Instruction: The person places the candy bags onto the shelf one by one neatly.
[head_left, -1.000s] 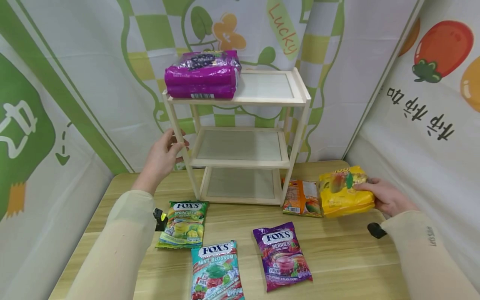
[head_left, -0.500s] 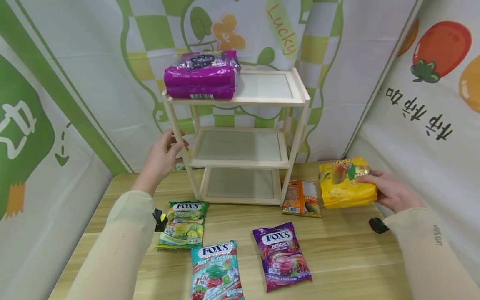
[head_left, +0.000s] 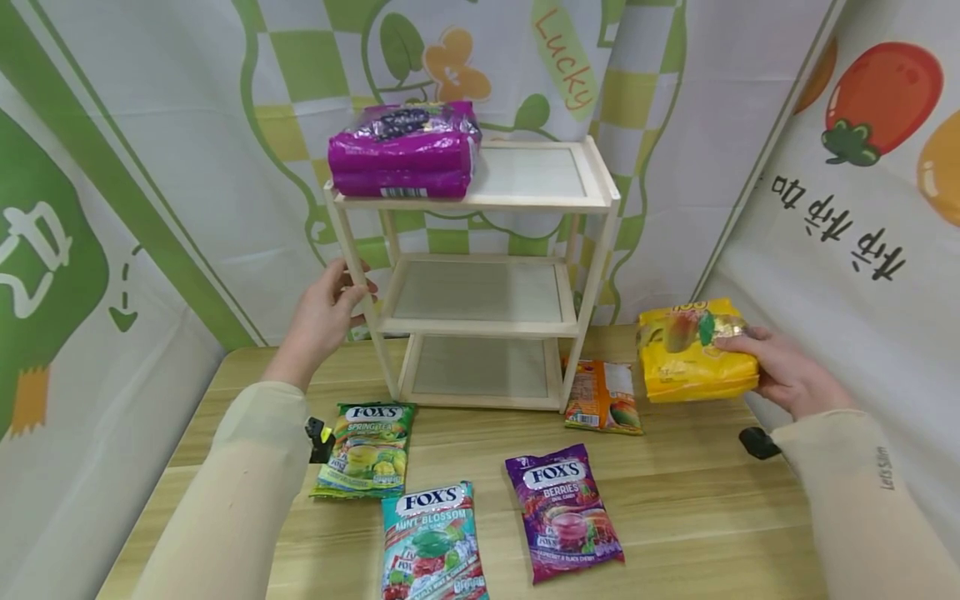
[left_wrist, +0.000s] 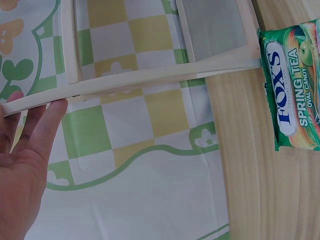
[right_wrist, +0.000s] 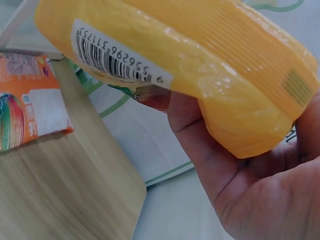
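Observation:
A small wooden three-tier shelf (head_left: 480, 289) stands at the back of the table. My left hand (head_left: 322, 312) holds its left front post, with the thumb in front and fingers passing behind; the left wrist view shows the fingers (left_wrist: 47, 127) at the post. To the right of the shelf, my right hand (head_left: 795, 375) grips a yellow mango candy bag (head_left: 686, 362) by its right end, thumb on the front. The right wrist view shows the bag's barcode side (right_wrist: 112, 55). A purple grape candy bag (head_left: 405, 158) lies on the left part of the top tier.
An orange bag (head_left: 603, 397) lies beside the shelf's right front leg. In front are the green Spring Tea bag (head_left: 367, 450), the teal Mint Blossom bag (head_left: 433, 542) and the purple Berries bag (head_left: 566, 512). Printed cloth (head_left: 660, 125) hangs behind the wooden table (head_left: 697, 517).
My right hand has raised the yellow candy bag a little and moved slightly right with it. The left hand and the shelf have stayed in place.

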